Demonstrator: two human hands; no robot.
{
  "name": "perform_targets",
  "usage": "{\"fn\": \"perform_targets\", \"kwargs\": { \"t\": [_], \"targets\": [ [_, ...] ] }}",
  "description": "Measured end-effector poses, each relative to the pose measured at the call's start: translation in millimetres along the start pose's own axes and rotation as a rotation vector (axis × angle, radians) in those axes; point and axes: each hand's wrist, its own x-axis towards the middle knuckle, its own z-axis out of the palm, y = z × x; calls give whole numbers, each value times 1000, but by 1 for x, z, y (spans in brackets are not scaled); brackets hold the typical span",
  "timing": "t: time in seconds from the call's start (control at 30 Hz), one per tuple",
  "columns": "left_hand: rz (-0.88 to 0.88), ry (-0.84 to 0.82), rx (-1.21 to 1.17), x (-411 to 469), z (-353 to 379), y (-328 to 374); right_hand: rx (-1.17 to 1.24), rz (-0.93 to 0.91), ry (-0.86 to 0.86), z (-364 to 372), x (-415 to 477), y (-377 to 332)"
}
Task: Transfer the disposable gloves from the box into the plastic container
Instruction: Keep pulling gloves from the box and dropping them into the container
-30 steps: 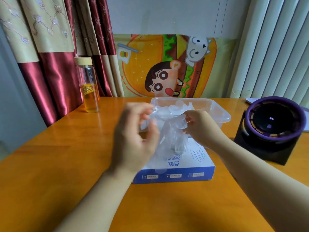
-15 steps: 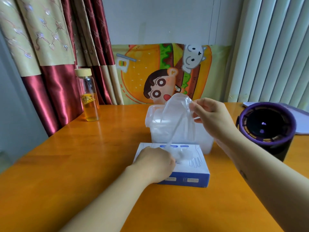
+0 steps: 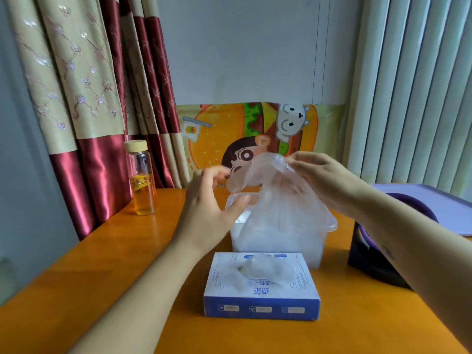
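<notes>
The thin see-through disposable glove (image 3: 275,198) is up in the air right over the clear rectangular plastic container (image 3: 315,251). My right hand (image 3: 324,180) pinches it at its top edge between thumb and fingertips, so the rest hangs down and its bottom reaches the container's open mouth. I hold it high like that because the film is floppy and clingy, and I figure it'll drop in cleaner if it dangles straight above the opening.

My left hand (image 3: 209,208) is just beside the glove's left edge with the fingers spread loose and nothing gripped. It's a bit blurry, so I can't tell if the fingertips actually touch the plastic. My guess is it's there to steady or tuck the sheet.

The container looks partly full of a cloudy white pile, most likely gloves, though the wall is hazy. Right in front of it, nearly touching, sits the flat blue-and-white cardboard glove box (image 3: 260,302), with more crumpled gloves (image 3: 255,268) poking out of its top slot, so there's plenty left to move.

Further out on the orange wooden table (image 3: 102,290) there's a tall glass bottle with amber liquid (image 3: 141,190) on the left and a purple-and-black round gadget (image 3: 370,256) on the right.
</notes>
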Motion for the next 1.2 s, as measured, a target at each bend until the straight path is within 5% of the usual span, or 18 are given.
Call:
{"fn": "perform_targets", "kwargs": {
  "t": [0.1,0.23,0.4,0.63,0.97,1.07,1.2],
  "targets": [
    [63,-176,-38,24,-5,16,200,115,-193,4,0,-5],
    [-65,-461,-284,48,-6,19,306,227,-386,3,10,-6],
    [-293,-335,-272,69,-10,-10,377,258,-241,-7,27,12],
    [-548,-292,-471,94,-1,-35,105,-88,-28,0,39,38],
    [-824,-398,-781,118,17,-70,-291,-13,-147,13,80,51],
    [-848,-271,-608,122,18,-99,-460,141,-183,-5,88,65],
    [-644,-24,23,131,19,-124,-662,335,-316,-16,84,85]
  ]
}}
